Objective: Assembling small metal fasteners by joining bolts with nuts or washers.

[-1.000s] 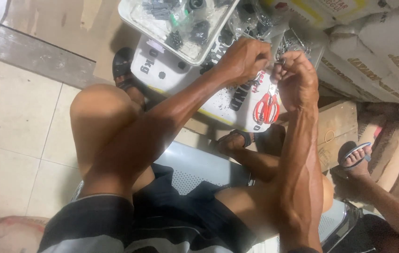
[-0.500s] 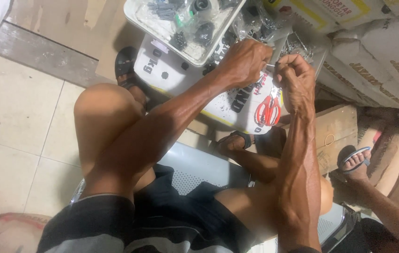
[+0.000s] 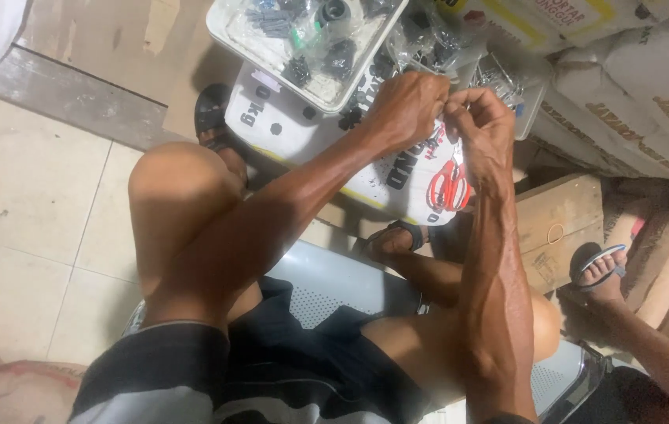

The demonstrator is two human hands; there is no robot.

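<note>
Below, the tiled floor [image 3: 28, 235] takes up the left side, pale and square-jointed, with a grey strip along its upper edge. Stacked sacks [image 3: 648, 102] fill the upper right, light with dark lettering. The person sits on a grey perforated seat [image 3: 334, 286] in dark shorts, one knee raised at the left, and both forearms reach up and away from the camera.

Next in size, a white sack with dark and red print [image 3: 397, 169] lies in front of the knees, and both hands work just above it. A white tray [image 3: 303, 47] rests on its far end, filled with clear bags of small dark parts. More clear bags [image 3: 444, 43] are heaped beside the tray, right behind the hands. A wooden box [image 3: 558, 224] sits to the right of the sack, against the lower sacks.

A second person's foot in a sandal [image 3: 601, 267] rests at the right, near the box, with the leg running off the lower right corner. The seated person's own sandalled foot [image 3: 393, 239] shows between the forearms, under the sack's edge.

The left hand [image 3: 409, 106] is clenched, fingers curled tight. The right hand [image 3: 479, 126] meets it, thumb and fingertips pinched together against the left fingers. Both seem to grip something small and pale between them, too small to identify.
</note>
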